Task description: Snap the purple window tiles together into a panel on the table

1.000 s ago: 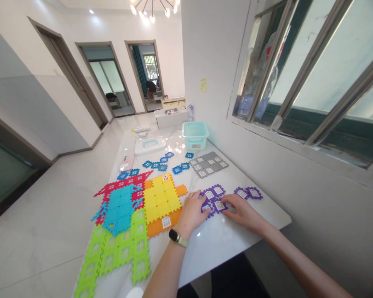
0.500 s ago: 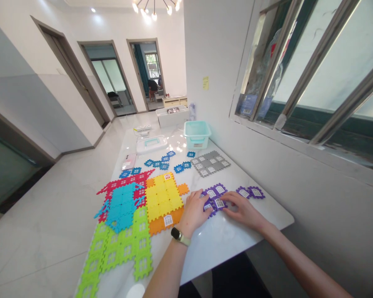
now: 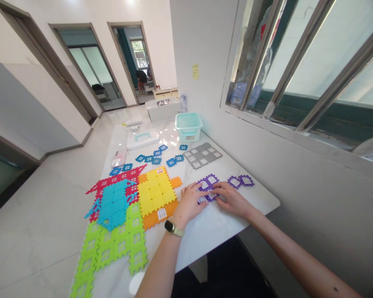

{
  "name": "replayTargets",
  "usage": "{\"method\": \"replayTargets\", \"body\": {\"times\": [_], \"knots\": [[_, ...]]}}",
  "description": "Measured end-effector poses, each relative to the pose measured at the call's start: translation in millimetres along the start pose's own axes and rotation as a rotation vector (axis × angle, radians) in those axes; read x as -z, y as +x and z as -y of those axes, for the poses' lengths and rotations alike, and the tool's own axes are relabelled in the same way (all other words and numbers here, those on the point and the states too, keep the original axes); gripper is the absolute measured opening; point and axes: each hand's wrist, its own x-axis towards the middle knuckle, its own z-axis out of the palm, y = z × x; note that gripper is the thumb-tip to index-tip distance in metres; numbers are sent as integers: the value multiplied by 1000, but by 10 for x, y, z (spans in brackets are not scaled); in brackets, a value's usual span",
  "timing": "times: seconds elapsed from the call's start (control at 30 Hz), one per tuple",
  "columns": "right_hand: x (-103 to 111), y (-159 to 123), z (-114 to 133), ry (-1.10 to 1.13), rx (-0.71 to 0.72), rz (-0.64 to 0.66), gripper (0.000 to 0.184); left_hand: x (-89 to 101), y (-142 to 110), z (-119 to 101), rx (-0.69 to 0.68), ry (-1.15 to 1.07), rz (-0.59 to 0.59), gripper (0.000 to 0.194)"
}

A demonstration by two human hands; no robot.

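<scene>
Several purple interlocking window tiles are joined in a flat block on the white table. My left hand rests on the block's left side, its fingers bent over the tiles and partly covering them. From the right, my right hand grips the near right tile, fingertips on top and thumb at its near edge. The fingers of both hands almost meet over this tile. A joined pair of purple tiles lies just beyond my right hand. My left wrist wears a watch.
Left of my hands lie joined yellow tiles, orange tiles, light blue tiles, red tiles and green tiles. Farther back are grey tiles, blue tiles, a mint bin and a white lid.
The camera view has shifted, so the table appears farther up and left. My right fingers have moved further over the near purple tile, closer to my left fingers.
</scene>
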Motion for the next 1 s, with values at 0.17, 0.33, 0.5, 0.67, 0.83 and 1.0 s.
{"method": "replayTargets", "body": {"times": [0.17,0.33,0.5,0.67,0.83,1.0], "knots": [[-7,-7,1,-3,3,-8,38,-39,6,-1,0,22,-27,36],[-29,-16,-14,-13,7,-10,38,-57,13,45,-21,21,-39,33],[-18,-15,-2,-25,39,-1,40,-57,17,65,-39,31,-34,35],[43,5,69,-41,67,40,42,-61,10,69,-50,35,-19,37],[72,30,132,-52,63,53,35,-50,8,61,-47,43,-24,37],[111,-14,44,-78,77,59,37,-42,5,46,-26,58,-27,36]]}}
